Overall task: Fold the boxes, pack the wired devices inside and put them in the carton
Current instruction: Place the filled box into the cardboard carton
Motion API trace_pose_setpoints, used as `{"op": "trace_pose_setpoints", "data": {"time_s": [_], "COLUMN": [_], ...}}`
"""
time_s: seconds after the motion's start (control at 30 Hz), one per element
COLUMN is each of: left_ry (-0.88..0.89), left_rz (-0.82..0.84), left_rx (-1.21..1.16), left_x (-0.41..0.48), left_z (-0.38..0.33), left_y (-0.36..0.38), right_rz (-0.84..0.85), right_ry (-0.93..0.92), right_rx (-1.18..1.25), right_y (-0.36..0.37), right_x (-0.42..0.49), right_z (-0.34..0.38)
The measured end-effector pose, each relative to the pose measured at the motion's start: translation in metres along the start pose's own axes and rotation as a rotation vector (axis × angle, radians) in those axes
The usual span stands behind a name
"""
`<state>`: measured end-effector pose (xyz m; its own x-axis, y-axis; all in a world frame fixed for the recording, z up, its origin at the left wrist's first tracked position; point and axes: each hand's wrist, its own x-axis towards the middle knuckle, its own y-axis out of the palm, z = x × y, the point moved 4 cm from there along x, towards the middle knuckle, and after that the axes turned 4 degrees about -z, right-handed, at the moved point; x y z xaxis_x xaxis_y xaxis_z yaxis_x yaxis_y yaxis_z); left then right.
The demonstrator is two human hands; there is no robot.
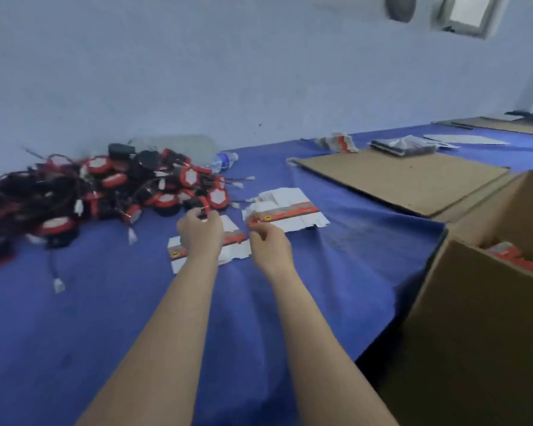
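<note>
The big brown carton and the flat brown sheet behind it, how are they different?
The carton stands up as an open box; the cardboard sheet lies flat on the blue cloth. The carton has red packs inside; the sheet has no walls to hold anything. The carton is nearer, at the right; the sheet lies farther back. Both are plain brown cardboard.

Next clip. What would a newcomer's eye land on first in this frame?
The tangled pile of wired devices, red and black, on the blue cloth at left, where the left hand grips one. Beside it, the right hand pinches the corner of the flat boxes, and an open carton fills the right foreground.
</note>
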<state>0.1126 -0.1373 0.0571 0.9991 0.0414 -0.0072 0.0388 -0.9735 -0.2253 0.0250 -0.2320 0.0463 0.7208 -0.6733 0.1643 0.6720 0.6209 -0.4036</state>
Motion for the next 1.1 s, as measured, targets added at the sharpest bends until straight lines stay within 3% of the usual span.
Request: {"op": "trace_pose_setpoints", "data": {"time_s": [0.1,0.23,0.33,0.43,0.5,0.6,0.9,1.0,1.1], "left_ry": [-0.151,-0.184,-0.165,-0.114,-0.091,0.009,0.279,0.394,0.512], "left_rz": [0.046,0.099,0.022,-0.049,-0.039,0.001,-0.188,-0.281,-0.247], "left_rx": [0.074,0.003,-0.032,-0.14,-0.185,-0.013,0.352,0.208,-0.064], "left_x": [0.029,0.039,0.048,0.053,0.053,0.054,0.047,0.044,0.039], "left_z": [0.042,0.06,0.061,0.056,0.052,0.051,0.051,0.038,0.013], "left_y": [-0.03,-0.035,-0.039,-0.045,-0.046,-0.045,-0.056,-0.065,-0.073], "right_rz": [0.062,0.058,0.034,0.018,0.013,0.025,0.024,-0.039,0.063], "right_ry": [-0.009,0.035,0.066,0.073,0.107,0.112,-0.053,-0.227,-0.499], "right_rx": [-0.236,-0.514,-0.61,-0.508,-0.302,-0.071,-0.194,-0.239,-0.049], "right_y": [0.048,0.077,0.085,0.087,0.087,0.088,0.087,0.084,0.089], "right_x": [0.013,0.025,0.029,0.032,0.036,0.039,0.035,0.029,0.015], "right_z": [-0.006,-0.011,-0.01,-0.008,-0.005,0.001,0.007,0.021,0.056]}}
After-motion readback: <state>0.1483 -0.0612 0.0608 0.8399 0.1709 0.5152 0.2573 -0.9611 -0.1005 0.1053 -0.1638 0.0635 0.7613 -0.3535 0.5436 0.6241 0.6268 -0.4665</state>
